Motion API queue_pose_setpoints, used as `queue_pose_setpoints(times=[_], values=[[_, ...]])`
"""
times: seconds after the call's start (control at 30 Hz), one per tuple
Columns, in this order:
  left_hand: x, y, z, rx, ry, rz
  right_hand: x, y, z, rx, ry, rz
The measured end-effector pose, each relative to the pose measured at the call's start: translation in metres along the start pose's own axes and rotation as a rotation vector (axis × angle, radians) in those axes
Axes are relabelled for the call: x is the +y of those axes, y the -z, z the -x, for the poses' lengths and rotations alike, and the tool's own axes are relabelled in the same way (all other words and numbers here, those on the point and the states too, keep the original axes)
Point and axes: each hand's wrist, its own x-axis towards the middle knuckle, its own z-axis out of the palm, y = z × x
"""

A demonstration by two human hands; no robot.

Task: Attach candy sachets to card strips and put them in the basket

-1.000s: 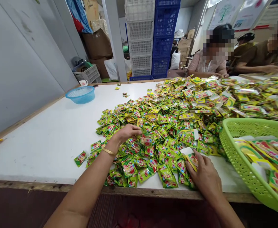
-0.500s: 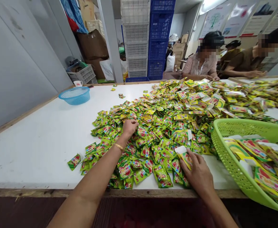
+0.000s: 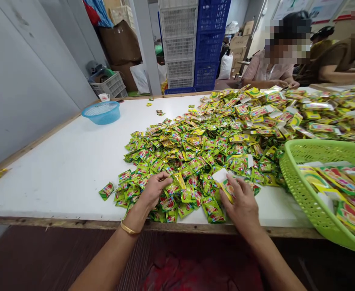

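My left hand point(image 3: 155, 188) is closed in a pinch on a green and yellow candy packet point(image 3: 177, 182), held over the near part of the heap. My right hand point(image 3: 241, 200) grips a small yellow carton point(image 3: 227, 190) whose white end flap point(image 3: 220, 176) stands open toward the left. A gap separates the packet from the carton. Around and beneath both hands lies a wide heap of green wrapped packets point(image 3: 192, 141) with red fruit pictures. The fingertips of my right hand are partly hidden behind the carton.
At right, a green basket point(image 3: 295, 182) holds several filled-looking cartons. More yellow cartons point(image 3: 265, 109) are piled at the back right, near two seated people. A blue basket point(image 3: 104, 115) stands at the far left of the white table point(image 3: 59, 169). The wooden edge point(image 3: 89, 224) runs in front.
My left hand has come back from the heap toward me, with a packet now visible in its fingers. My right hand has shifted slightly left with the carton. The camera view has tilted down.
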Motion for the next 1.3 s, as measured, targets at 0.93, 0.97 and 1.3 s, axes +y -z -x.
queue_pose_setpoints(times=[0.93, 0.97, 1.3], values=[[-0.003, -0.024, 0.011, -0.202, -0.374, -0.744, -0.063, -0.025, 0.022, -0.271, 0.304, -0.062], [0.0, -0.023, 0.009, -0.248, -0.354, -0.777, -0.063, -0.024, 0.021, -0.265, 0.328, -0.052], [0.036, -0.023, 0.008, -0.616, -0.426, -1.013, -0.063, -0.024, 0.023, -0.217, 0.397, -0.049]])
